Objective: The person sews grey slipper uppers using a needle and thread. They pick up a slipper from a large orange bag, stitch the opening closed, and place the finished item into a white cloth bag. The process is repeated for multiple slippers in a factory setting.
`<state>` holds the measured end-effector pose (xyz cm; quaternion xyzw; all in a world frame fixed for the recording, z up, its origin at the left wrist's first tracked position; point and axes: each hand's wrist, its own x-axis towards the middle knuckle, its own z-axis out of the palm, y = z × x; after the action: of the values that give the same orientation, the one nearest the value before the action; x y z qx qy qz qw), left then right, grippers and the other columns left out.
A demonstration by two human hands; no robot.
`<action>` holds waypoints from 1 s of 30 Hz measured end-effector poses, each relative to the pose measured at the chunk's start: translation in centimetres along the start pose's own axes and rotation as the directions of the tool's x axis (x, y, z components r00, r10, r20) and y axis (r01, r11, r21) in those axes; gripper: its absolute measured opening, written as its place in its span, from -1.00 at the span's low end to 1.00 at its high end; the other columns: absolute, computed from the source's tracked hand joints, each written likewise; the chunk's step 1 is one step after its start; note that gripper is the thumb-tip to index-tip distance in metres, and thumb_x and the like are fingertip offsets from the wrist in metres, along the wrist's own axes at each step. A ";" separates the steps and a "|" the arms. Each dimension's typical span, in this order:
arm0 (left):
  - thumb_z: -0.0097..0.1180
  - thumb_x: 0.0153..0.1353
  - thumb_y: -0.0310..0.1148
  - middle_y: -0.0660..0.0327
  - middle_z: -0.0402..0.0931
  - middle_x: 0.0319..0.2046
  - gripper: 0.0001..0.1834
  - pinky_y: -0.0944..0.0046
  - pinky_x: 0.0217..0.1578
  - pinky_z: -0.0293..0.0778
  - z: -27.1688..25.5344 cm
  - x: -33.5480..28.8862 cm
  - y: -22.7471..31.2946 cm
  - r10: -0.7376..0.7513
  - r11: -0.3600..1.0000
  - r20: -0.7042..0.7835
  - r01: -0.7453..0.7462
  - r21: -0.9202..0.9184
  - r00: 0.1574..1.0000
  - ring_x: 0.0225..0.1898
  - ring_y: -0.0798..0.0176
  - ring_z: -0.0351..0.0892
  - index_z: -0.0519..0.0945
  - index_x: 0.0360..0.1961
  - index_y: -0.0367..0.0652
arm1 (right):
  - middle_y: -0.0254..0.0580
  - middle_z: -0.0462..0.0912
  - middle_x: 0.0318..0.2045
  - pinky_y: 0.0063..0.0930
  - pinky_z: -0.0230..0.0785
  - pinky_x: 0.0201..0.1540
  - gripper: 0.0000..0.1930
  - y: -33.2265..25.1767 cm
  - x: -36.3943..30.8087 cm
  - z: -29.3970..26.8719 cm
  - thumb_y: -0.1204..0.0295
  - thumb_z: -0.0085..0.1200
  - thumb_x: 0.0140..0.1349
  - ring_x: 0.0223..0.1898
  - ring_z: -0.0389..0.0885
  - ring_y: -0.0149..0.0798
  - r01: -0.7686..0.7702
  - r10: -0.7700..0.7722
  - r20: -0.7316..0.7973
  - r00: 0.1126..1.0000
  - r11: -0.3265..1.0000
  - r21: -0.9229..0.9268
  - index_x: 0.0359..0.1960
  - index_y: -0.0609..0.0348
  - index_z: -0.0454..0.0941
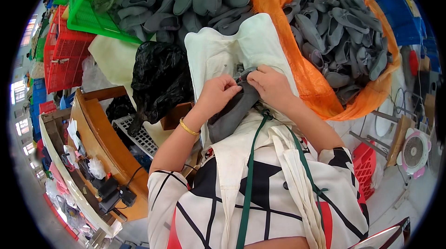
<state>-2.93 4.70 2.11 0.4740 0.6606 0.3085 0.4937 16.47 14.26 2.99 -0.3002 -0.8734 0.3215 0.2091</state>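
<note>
A dark grey slip-on shoe (228,119) lies across my lap over a white apron (260,35), its toe end pointing down toward my body. My left hand (218,92) is closed at the shoe's far end, thumb and fingers pinched together along its edge. From the other side my right hand (271,87) grips the same end, thumb and index finger pressed on the grey material. Between the fingertips there is a small detail, perhaps a bow or thread, too small to make out. A gold bangle (188,126) circles my left wrist.
Many similar grey shoes fill a green plastic crate (98,22) ahead and an orange sack (320,95) at the right. Black plastic bags (160,74) and a wooden desk (104,144) stand on the left. A fan (415,151) and a red basket (365,167) are at the right.
</note>
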 end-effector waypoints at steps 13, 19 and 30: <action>0.17 0.33 -0.32 0.37 0.52 -0.51 -0.85 0.52 -0.55 0.29 1.0 1.6 -1.9 -0.203 0.865 0.048 0.202 -0.459 0.978 -0.53 0.57 0.39 0.59 -0.33 -0.16 | -0.17 0.57 -0.40 -0.31 0.44 -0.40 -0.92 0.6 1.0 2.7 0.40 0.15 0.24 -0.39 0.59 -0.12 -0.016 0.024 -0.023 0.999 0.964 0.267 -0.26 0.05 0.60; 0.15 0.37 -0.29 0.34 0.57 -0.41 -0.86 0.53 -0.60 0.31 -0.2 1.0 -2.0 -0.225 0.644 0.151 0.263 -0.718 0.963 -0.58 0.56 0.36 0.55 -0.30 -0.10 | -0.36 0.58 -0.46 -0.62 0.43 -0.48 -0.97 5.1 -1.3 -1.3 0.50 0.12 0.32 -0.48 0.53 -0.50 -0.289 0.614 0.369 0.697 -0.230 0.929 -0.25 0.08 0.53; 0.12 0.39 -0.32 0.33 0.56 -0.44 -0.87 0.48 -0.64 0.33 -0.4 1.6 -3.1 -0.145 0.416 0.293 0.327 -0.848 0.945 -0.62 0.52 0.37 0.51 -0.31 -0.09 | -0.18 0.38 -0.49 -0.14 0.60 0.03 -0.82 28.5 -17.2 -15.3 0.54 -0.07 0.35 -0.44 0.42 -0.24 0.111 0.839 -0.526 -0.138 0.541 0.834 -0.44 0.33 0.36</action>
<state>-4.38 5.04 -1.07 0.0731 0.4156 0.4918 0.7616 48.78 27.06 -8.77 -0.5982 -0.1325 0.3486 0.7093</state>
